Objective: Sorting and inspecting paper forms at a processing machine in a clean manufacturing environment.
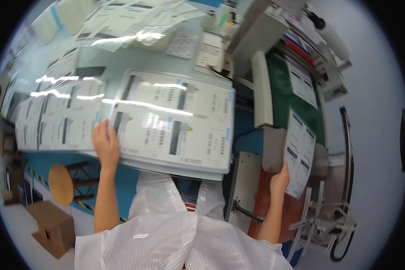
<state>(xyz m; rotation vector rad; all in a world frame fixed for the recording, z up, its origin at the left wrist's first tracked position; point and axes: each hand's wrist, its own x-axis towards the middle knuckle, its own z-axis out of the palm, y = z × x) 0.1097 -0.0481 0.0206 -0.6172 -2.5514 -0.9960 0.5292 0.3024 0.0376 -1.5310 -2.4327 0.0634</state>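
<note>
At the right, my right hand (280, 180) is closed on the lower left edge of a white printed sheet (300, 150) with dark bars and blue marks. The sheet is tilted over the near end of a green conveyor belt (281, 96). My left hand (106, 143) lies at the left edge of a large white printed sheet (195, 105) on the table in front of me, fingers stretched out and touching the edge. That large sheet looks glossy and seems to lie on a thick stack or board, its near edge overhanging the table.
More printed sheets (54, 123) under shiny film cover the table's left side. A small device (210, 54) stands at the back. A machine (265, 31) spans the belt, where another sheet (301, 85) lies. Left below are a round stool (61, 184) and a cardboard box (54, 225).
</note>
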